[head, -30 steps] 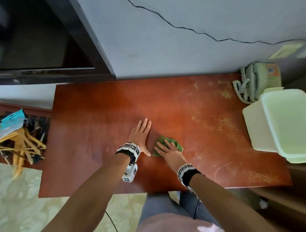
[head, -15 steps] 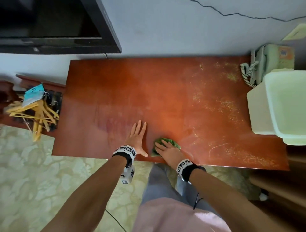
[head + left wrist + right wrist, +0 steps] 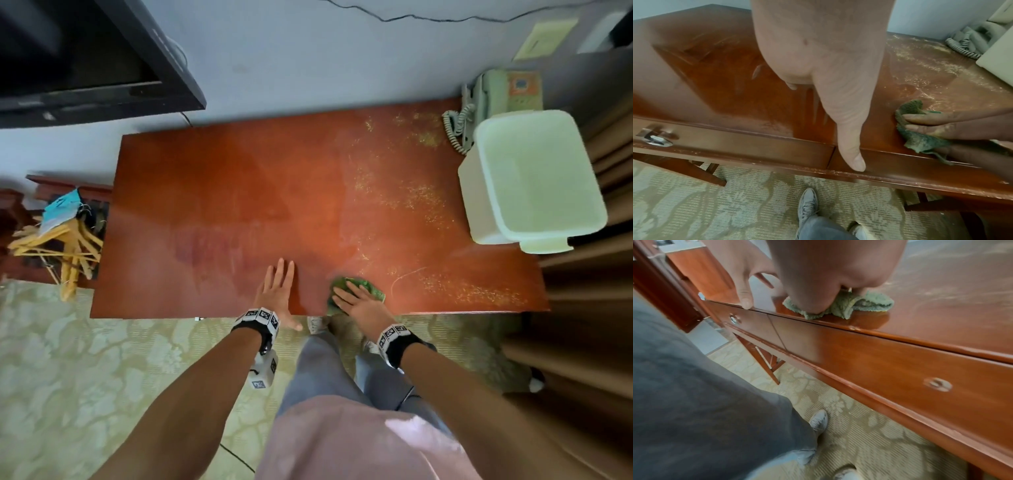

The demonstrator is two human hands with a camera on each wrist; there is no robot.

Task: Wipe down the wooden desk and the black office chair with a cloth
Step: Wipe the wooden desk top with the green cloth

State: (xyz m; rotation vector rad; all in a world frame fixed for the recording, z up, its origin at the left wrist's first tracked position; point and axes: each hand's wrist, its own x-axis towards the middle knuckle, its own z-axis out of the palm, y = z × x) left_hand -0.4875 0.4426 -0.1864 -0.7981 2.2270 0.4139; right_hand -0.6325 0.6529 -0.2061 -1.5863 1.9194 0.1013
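Observation:
The reddish wooden desk fills the middle of the head view, with yellowish dust over its right half. A crumpled green cloth lies at the desk's front edge, and my right hand presses it flat with straight fingers. The same cloth bulges from under that palm in the right wrist view, and the cloth shows at the right of the left wrist view. My left hand rests flat and open on the desk, left of the cloth, thumb over the front edge. No black chair is visible.
A pale plastic bin stands on the desk's right end, with a corded phone behind it. A dark TV hangs at the back left. Wooden hangers lie left of the desk. Drawer fronts face my legs over patterned carpet.
Both hands and the cloth have slid back toward me, from mid-desk to the front edge. The head view has pulled back, so more floor and my legs show.

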